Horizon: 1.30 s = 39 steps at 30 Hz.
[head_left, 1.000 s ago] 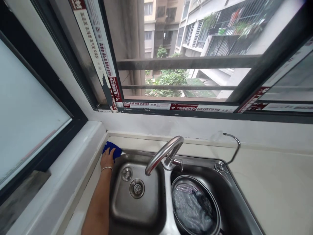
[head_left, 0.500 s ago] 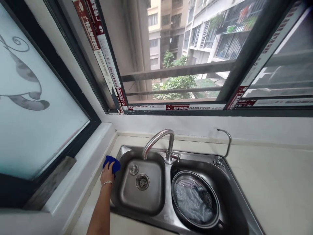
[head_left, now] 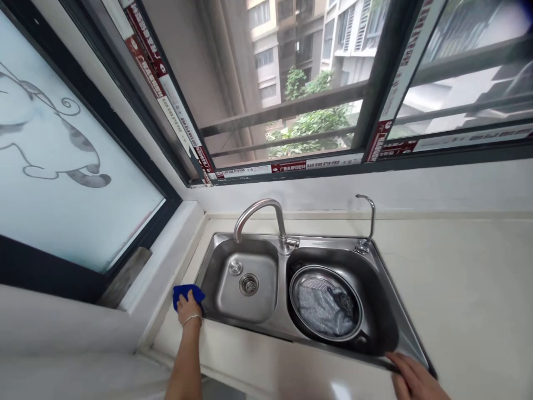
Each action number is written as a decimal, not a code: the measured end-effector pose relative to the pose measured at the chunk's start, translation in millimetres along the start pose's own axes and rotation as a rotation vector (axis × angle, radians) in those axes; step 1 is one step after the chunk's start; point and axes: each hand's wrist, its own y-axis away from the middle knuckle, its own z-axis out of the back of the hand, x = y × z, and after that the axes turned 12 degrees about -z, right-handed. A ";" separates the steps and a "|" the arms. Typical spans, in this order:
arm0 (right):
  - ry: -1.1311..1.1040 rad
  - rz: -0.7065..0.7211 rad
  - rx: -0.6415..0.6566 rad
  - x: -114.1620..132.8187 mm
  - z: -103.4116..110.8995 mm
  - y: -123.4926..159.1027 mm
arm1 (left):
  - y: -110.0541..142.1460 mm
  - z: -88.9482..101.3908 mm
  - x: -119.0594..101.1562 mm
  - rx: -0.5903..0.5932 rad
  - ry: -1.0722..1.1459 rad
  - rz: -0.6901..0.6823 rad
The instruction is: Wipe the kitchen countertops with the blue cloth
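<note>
My left hand presses a blue cloth against the counter at the left rim of a steel double sink, near its front left corner. A thin bracelet circles that wrist. My right hand lies with fingers stretched out on the front right corner of the sink rim, holding nothing. The left basin shows its drain. The right basin holds a round steel strainer bowl with crumpled plastic and something dark inside.
A curved tap stands between the basins, and a thin small spout rises at the back right. Pale countertop stretches to the right. A frosted glass panel is on the left, and an open window behind.
The left hand has slid the blue cloth from the sink's back left corner toward me along the left rim. The view has pulled back, and the right hand has come into sight.
</note>
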 end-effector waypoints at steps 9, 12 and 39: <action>0.040 0.037 -0.038 26.3 13.1 -13.6 | 77.4 11.1 -49.7 0.072 -0.014 -0.030; 0.015 0.005 -0.022 32.3 17.0 -15.4 | 120.4 7.4 -70.9 0.060 -0.042 -0.094; -0.378 -0.329 -0.111 12.4 128.9 -11.6 | 390.3 -2.7 -411.3 0.233 0.423 -1.934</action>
